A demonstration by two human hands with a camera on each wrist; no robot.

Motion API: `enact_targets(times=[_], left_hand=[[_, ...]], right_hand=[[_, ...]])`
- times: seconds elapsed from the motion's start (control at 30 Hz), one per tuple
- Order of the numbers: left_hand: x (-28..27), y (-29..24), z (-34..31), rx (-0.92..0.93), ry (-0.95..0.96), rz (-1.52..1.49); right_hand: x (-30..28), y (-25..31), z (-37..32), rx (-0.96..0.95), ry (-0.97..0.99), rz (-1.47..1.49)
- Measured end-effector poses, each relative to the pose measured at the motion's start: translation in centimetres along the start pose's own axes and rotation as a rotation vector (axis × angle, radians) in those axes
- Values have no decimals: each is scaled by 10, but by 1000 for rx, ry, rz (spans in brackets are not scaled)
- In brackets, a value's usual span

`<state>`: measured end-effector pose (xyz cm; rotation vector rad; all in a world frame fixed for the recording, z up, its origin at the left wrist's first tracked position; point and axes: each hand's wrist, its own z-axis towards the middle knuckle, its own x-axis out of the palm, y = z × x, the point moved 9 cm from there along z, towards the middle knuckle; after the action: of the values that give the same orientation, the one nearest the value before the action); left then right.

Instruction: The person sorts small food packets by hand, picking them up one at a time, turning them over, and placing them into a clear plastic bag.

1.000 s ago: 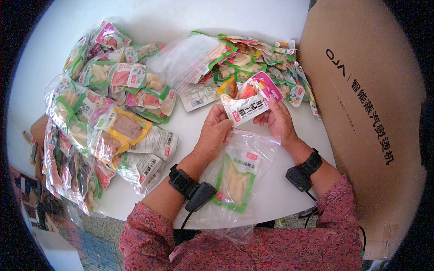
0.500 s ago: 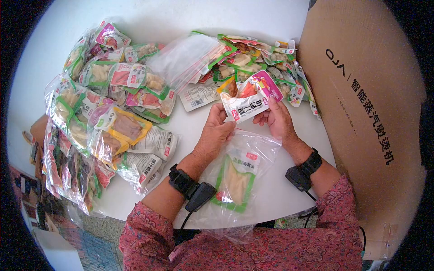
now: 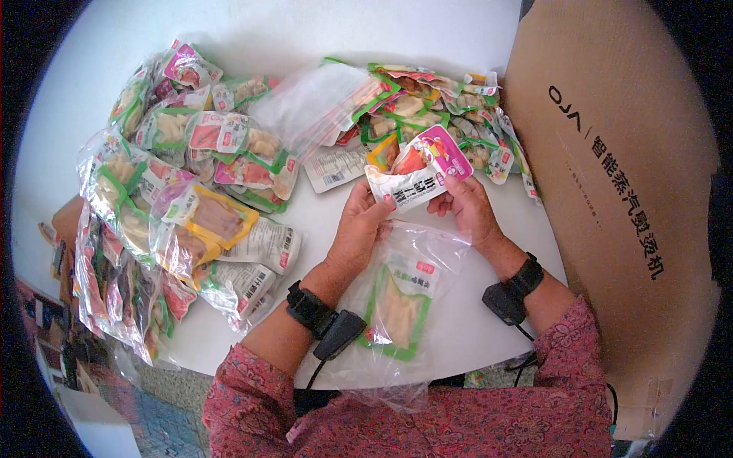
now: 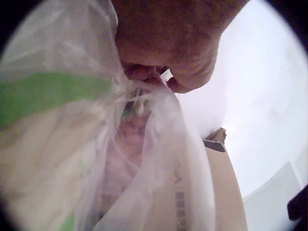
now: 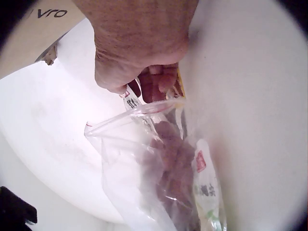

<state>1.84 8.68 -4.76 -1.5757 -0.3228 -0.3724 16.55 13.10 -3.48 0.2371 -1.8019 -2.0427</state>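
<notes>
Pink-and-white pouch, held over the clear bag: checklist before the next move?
1. Grip on the pink-and-white pouch: left hand and right hand both pinch its lower edge. Ok.
2. Clear bag mouth points toward the hands. Ok.
3. Bag mouth parted: the wrist views show only crumpled film. Cannot tell.
4. Green pouch lies flat inside the bag. Ok.
5. Bag lies apart from the packet piles on the table. Ok.

left hand [image 3: 359,225] | fingers curled, pinching at tips | right hand [image 3: 466,208] | fingers curled, thumb over them | hands near
</notes>
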Motion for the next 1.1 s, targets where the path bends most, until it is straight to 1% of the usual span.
enact_targets(times=[0.07,0.1,0.13,0.17,0.2,0.23,0.27,0.3,0.33,0.37,0.4,0.43,0.47,0.53,0.57,0.6,0.63,0.67,0.73,0.77,0.83,0.87,0.93,0.97,1.03,1.1], left_hand=[[6,-2,-1,4,73,40],[7,-3,-2,7,80,47],[4,-3,-3,3,41,67],[1,-3,-3,0,4,89],[3,-3,-4,5,14,101],[-1,-8,-4,87,-42,136],[-5,-13,-4,170,-97,169],[-6,-19,-4,302,-108,201],[-7,-16,-2,304,-93,217],[-6,-20,-4,381,-73,319],[-5,-23,-5,457,-52,421],[-2,-29,-7,468,-56,636],[1,-33,-7,470,-43,649],[31,-52,-27,767,53,983],[35,-53,-29,764,64,988],[34,-51,-28,710,63,971],[33,-48,-27,652,61,953],[33,-46,-26,646,68,957],[37,-48,-28,746,71,1033],[37,-47,-29,742,74,1036],[21,-31,-17,454,42,811],[21,-29,-17,451,43,813],[13,-19,-11,286,43,505],[13,-23,-13,284,40,506],[13,-14,-14,63,86,500],[13,-11,-12,26,105,472]], right_hand=[[1,-4,1,13,27,-7],[4,-6,0,30,55,-14],[5,-5,0,20,49,-11],[6,-8,-1,66,45,1],[7,-12,-1,111,40,14],[3,-18,0,143,39,44],[-1,-18,2,128,31,54],[-1,-20,3,148,69,124],[3,-18,3,167,107,196],[4,-13,3,153,97,209],[10,-8,2,153,134,400],[18,1,1,150,174,590],[19,6,2,137,167,601],[21,10,1,144,163,644],[16,3,2,167,141,647],[13,0,3,164,133,653],[7,-1,3,130,107,590],[3,-1,4,97,82,528],[-5,-5,6,78,65,542],[-8,-5,7,57,53,548],[-12,-5,7,43,19,543],[-14,-4,8,30,-12,532],[-16,-5,8,25,-27,539],[-17,-6,9,18,-41,543],[-19,-6,8,18,-49,526],[-19,-5,8,18,-55,509]])
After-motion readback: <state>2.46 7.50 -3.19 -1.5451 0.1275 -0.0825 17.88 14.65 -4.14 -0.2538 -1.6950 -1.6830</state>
